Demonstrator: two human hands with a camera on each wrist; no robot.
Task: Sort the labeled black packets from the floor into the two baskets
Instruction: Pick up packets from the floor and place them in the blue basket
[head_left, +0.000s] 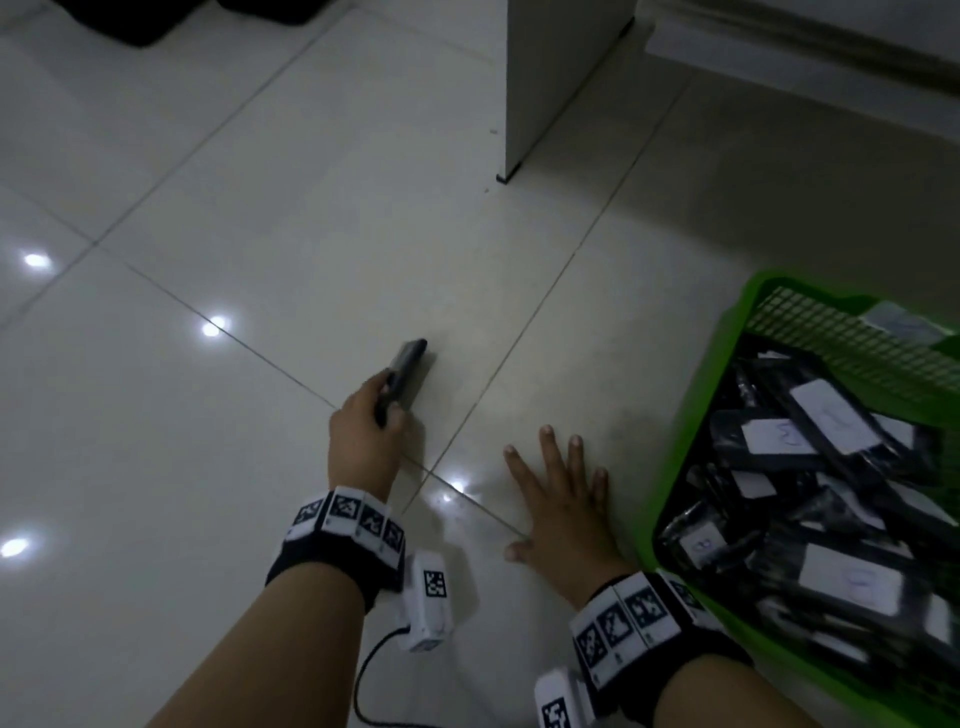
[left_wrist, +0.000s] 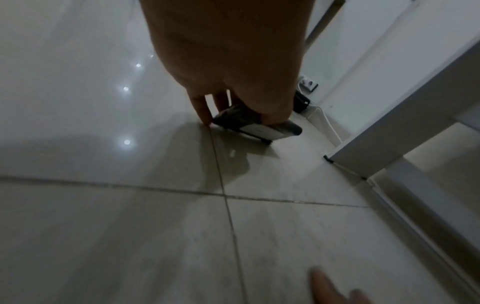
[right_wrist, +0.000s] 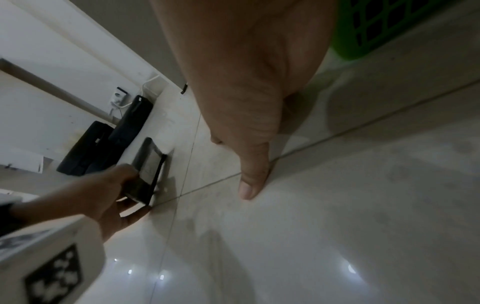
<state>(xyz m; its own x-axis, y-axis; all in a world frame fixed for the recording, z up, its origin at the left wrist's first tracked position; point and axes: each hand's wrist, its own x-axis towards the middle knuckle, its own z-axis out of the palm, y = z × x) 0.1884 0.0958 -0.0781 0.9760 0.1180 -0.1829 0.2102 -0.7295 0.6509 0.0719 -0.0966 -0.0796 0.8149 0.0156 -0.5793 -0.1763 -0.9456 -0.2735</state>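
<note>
My left hand (head_left: 371, 415) grips a black packet (head_left: 405, 371) with a white label, tilted up on one edge against the floor tiles. The left wrist view shows the same packet (left_wrist: 257, 125) pinched between thumb and fingers, its lower edge touching the floor; it also appears in the right wrist view (right_wrist: 149, 170). My right hand (head_left: 558, 499) lies flat on the floor with fingers spread, holding nothing, just left of a green basket (head_left: 696, 415). That basket holds several black packets with white labels (head_left: 826, 415). Only one basket is in view.
A white furniture panel (head_left: 561, 83) stands on the floor ahead. A white ledge (head_left: 810, 52) runs at the back right. Dark objects (right_wrist: 103, 142) and a wall socket with cables (right_wrist: 118, 98) lie by the wall. Glossy tiles spread to the left.
</note>
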